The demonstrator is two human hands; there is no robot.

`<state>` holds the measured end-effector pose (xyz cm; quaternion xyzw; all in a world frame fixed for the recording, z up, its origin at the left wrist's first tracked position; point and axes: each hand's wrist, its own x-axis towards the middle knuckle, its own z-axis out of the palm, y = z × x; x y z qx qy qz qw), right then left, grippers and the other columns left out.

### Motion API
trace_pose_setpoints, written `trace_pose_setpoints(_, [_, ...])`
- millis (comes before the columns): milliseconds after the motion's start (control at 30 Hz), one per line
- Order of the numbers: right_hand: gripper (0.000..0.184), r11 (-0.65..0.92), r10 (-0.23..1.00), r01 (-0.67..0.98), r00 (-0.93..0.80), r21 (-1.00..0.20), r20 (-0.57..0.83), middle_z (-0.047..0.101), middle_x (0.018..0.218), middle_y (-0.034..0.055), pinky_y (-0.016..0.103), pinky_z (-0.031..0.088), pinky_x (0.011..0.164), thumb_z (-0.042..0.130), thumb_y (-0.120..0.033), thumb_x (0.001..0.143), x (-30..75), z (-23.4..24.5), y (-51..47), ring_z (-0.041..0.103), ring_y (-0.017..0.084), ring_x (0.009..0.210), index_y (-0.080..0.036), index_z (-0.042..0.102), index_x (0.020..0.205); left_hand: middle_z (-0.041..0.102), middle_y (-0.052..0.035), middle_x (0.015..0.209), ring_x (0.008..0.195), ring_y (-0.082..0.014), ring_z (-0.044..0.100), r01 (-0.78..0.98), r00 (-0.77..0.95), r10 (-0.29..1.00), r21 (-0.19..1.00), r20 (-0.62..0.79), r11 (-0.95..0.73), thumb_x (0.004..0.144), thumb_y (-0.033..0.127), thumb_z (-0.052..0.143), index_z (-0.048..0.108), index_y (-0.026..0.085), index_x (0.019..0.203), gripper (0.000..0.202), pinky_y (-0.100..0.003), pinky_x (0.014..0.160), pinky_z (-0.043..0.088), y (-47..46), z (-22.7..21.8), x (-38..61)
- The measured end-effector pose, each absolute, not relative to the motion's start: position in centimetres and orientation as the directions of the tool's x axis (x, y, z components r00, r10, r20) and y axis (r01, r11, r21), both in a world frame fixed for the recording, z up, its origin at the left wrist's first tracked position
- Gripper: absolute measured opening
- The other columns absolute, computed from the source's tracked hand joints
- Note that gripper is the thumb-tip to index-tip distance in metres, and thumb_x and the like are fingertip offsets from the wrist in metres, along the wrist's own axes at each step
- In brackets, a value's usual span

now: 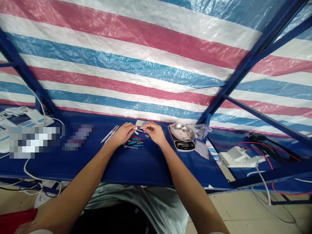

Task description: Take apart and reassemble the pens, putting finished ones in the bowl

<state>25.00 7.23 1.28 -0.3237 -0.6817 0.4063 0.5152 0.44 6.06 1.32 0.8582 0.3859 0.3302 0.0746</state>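
Note:
Over the blue table, my left hand [123, 132] and my right hand [154, 132] meet with fingers pinched on a slim white-and-dark pen [139, 128] held crosswise between them. Fingers partly cover it, so its full length is hidden. Below the hands lies a small pile of blue, red and dark pen parts [134, 142]. Several white pens [109, 134] lie side by side just left of my left hand. Behind the fingertips is a small pale patterned piece [139, 123], partly covered.
Right of my hands stands a kitchen scale [184, 146] carrying a metal bowl [182, 131], with clear plastic bags [201, 149] beside it. A power strip [240, 157] with cables sits farther right. White devices and cables [31, 118] occupy the left end. Blue frame posts [243, 68] rise before striped sheeting.

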Motion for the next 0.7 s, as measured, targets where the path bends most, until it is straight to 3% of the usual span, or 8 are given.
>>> trace_pose_setpoints(233, [0.040, 0.261, 0.924, -0.092, -0.263, -0.961, 0.276, 0.081, 0.094, 0.0057, 0.041, 0.064, 0.091, 0.088, -0.051, 0.077, 24.9, 2.0, 6.9, 0.079, 0.026, 0.090, -0.022, 0.077, 0.103, 0.074, -0.0105, 0.120, 0.112, -0.0279, 0.070, 0.568, 0.396, 0.733, 0.479, 0.552, -0.669, 0.109, 0.046, 0.050, 0.074, 0.026, 0.127, 0.037, -0.041, 0.100, 0.054, 5.4, 1.8, 0.7])
trace_pose_setpoints(433, [0.039, 0.258, 0.940, -0.073, -0.211, -0.963, 0.268, 0.080, 0.090, 0.0050, 0.039, 0.064, 0.081, 0.088, -0.052, 0.078, 24.9, 2.1, 6.9, 0.079, 0.025, 0.082, -0.023, 0.076, 0.101, 0.074, -0.0098, 0.120, 0.107, -0.0270, 0.072, 0.555, 0.363, 0.758, 0.528, 0.542, -0.643, 0.107, 0.048, 0.052, 0.076, 0.027, 0.127, 0.037, -0.036, 0.089, 0.056, 5.1, 2.1, 0.7])
trace_pose_setpoints(700, [0.035, 0.256, 0.926, -0.093, -0.263, -0.962, 0.272, 0.082, 0.097, 0.0057, 0.041, 0.065, 0.085, 0.088, -0.048, 0.077, 24.7, 1.8, 6.9, 0.079, 0.026, 0.089, -0.024, 0.077, 0.100, 0.074, -0.0085, 0.114, 0.091, -0.0238, 0.070, 0.563, 0.390, 0.770, 0.531, 0.505, -0.634, 0.108, 0.048, 0.049, 0.073, 0.027, 0.129, 0.038, -0.034, 0.077, 0.053, 4.6, 2.2, 1.3])
